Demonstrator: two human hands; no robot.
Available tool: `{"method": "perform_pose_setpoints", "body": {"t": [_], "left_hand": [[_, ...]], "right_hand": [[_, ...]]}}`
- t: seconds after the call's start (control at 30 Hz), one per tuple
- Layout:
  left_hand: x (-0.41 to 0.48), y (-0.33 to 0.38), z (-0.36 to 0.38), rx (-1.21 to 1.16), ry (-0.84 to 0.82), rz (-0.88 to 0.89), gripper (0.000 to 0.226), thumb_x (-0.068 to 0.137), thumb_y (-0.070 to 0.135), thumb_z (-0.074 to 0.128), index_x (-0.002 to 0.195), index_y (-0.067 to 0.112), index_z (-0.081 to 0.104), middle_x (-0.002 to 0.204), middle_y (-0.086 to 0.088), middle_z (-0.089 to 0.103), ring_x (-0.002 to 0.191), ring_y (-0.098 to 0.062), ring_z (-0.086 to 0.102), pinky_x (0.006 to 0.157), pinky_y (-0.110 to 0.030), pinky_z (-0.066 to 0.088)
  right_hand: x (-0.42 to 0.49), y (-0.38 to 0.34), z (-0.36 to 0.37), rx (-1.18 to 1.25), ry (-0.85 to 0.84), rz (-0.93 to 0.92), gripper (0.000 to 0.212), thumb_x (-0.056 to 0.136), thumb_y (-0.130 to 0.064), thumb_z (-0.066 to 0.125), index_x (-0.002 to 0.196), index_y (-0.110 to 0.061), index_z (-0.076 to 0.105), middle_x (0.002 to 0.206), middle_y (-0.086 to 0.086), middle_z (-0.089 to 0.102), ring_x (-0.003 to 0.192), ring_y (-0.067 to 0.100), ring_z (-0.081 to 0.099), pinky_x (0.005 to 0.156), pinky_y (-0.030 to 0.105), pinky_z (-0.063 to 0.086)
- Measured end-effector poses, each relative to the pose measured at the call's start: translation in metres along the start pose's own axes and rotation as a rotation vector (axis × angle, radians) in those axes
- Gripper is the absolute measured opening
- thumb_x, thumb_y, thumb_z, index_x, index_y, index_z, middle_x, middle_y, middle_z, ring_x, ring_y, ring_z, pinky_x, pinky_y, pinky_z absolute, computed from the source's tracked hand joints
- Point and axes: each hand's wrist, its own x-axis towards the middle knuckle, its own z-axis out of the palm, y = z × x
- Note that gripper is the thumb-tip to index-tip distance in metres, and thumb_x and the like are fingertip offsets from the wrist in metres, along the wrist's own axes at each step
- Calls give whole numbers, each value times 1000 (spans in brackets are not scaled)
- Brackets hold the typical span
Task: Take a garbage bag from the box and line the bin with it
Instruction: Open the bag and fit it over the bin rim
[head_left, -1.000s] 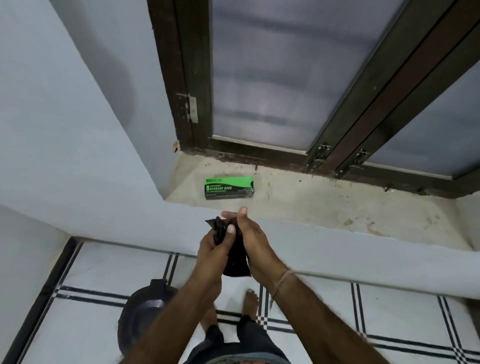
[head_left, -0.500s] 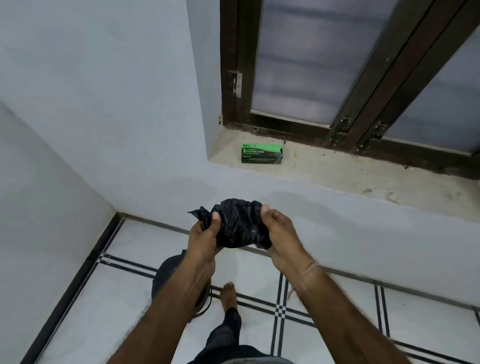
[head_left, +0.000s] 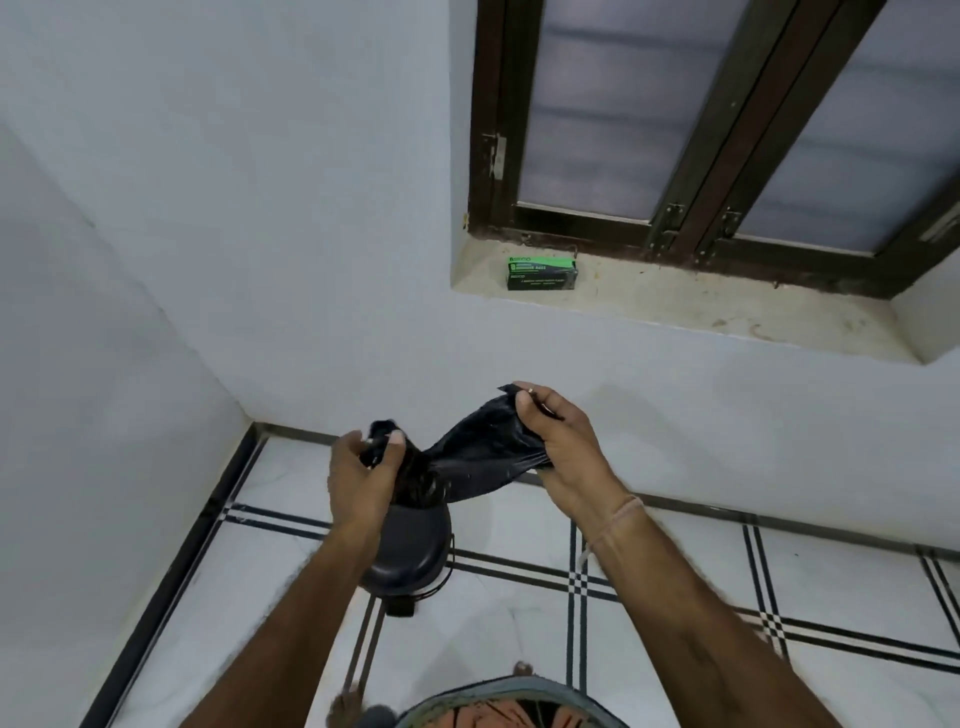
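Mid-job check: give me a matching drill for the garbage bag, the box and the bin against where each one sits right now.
Things:
1. garbage bag
2. box
3. bin

Places:
A. on the tiled floor
B. on the window sill
C. held between the left hand and the right hand

Pairs: 1-C, 2-B, 3-A

Dim, cool daylight filters through the frosted window (head_left: 587, 104) at far right, washing the white wall (head_left: 260, 182) bluish, with only soft shadows. A faint sheen marks the black garbage bag (head_left: 483, 452). Wide-angle distortion bends the edges; the near forearms (head_left: 291, 623) look slightly blurred.
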Motion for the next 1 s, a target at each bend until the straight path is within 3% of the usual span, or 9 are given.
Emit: {"method": "perform_pose_setpoints", "body": {"t": [0.1, 0.2, 0.3, 0.37, 0.5, 0.63, 0.73, 0.9, 1.0], "left_hand": [[-17, 26, -25, 45, -312, 161, 56, 91, 67, 53, 135, 32, 52, 130, 9, 61, 116, -5, 60, 89, -20, 48], [-18, 40, -63, -49, -520, 222, 40, 101, 50, 50, 128, 24, 63, 121, 3, 72, 113, -6, 67, 88, -20, 54], [1, 36, -111, -120, -516, 272, 30, 100, 35, 62, 119, 12, 67, 116, -12, 73, 112, -20, 69, 96, -29, 56], [12, 31, -137, -136, -508, 282, 32, 95, 25, 71, 111, -2, 62, 108, -24, 70, 101, -30, 70, 90, -32, 58], [23, 25, -163, -122, -549, 279, 26, 95, 19, 70, 92, -5, 61, 80, -13, 63, 78, -20, 62, 73, -28, 53], [22, 20, -174, -198, -555, 242, 22, 100, 16, 62, 93, -4, 57, 83, -8, 66, 78, -16, 63, 70, -24, 53], [17, 19, -180, -249, -534, 211, 11, 102, 11, 58, 101, 0, 61, 92, -11, 73, 84, -19, 70, 74, -30, 58], [21, 22, -189, -290, -458, 180, 18, 105, 14, 53, 110, 1, 66, 102, -18, 75, 93, -29, 71, 86, -40, 57], [17, 29, -190, -289, -466, 129, 33, 104, 31, 54, 108, 0, 67, 98, -13, 76, 91, -25, 73, 78, -34, 59]], "right_hand": [[-14, 25, 54, 29, -122, 5, 26, 98, -21, 67, 116, -4, 72, 100, 11, 75, 94, 25, 71, 81, 36, 60], [-31, 54, 120, 87, -173, 48, 32, 97, -23, 66, 115, 3, 71, 102, 15, 76, 95, 27, 72, 83, 36, 61], [-40, 77, 170, 121, -165, 69, 40, 99, -21, 65, 122, 12, 65, 110, 23, 72, 102, 32, 70, 89, 38, 60], [-46, 84, 188, 92, -159, 48, 39, 100, -20, 65, 124, 11, 65, 112, 24, 73, 102, 31, 71, 89, 38, 60], [-58, 88, 197, 12, -15, -76, 25, 95, -8, 71, 116, 4, 69, 102, 17, 76, 93, 27, 74, 80, 35, 61], [-63, 88, 194, 27, 105, -106, 16, 93, -3, 71, 109, -3, 71, 98, 14, 74, 90, 24, 72, 79, 34, 60], [-71, 88, 196, 109, 93, -34, 22, 97, -11, 69, 114, 2, 70, 100, 14, 74, 88, 22, 73, 72, 31, 61], [-79, 94, 200, 18, 77, 113, 17, 92, -23, 75, 102, -9, 75, 92, 10, 75, 76, 21, 67, 68, 30, 52], [-77, 91, 199, -74, 97, 81, 17, 92, -25, 76, 101, -11, 74, 89, 6, 75, 73, 18, 65, 64, 28, 47]]}}
